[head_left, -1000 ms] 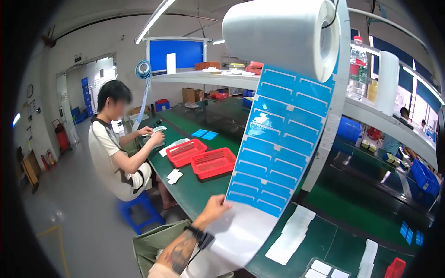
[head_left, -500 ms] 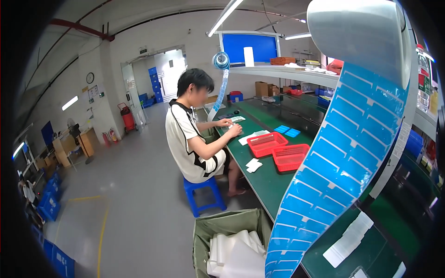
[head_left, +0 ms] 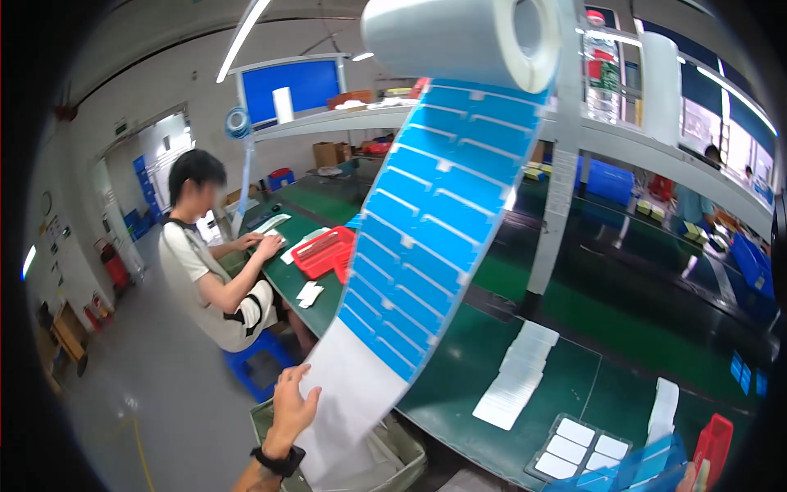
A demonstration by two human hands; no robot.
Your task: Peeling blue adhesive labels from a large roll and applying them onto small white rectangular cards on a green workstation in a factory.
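1. Blue label strip (head_left: 443,197) hanging off its roll (head_left: 447,37), tail down by the bin (head_left: 262,418).
2. Left hand (head_left: 293,407) at the strip's edge, fingers loosely spread; can't tell if touching.
3. Right of the strip, right hand (head_left: 699,477) blurred against blue labels (head_left: 648,466); grip unclear.
4. Red baskets (head_left: 316,269) behind, partly blocked by the strip.

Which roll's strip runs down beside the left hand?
The big white roll, upper centre; its strip reaches the left hand. The small blue roll hangs near the co-worker.
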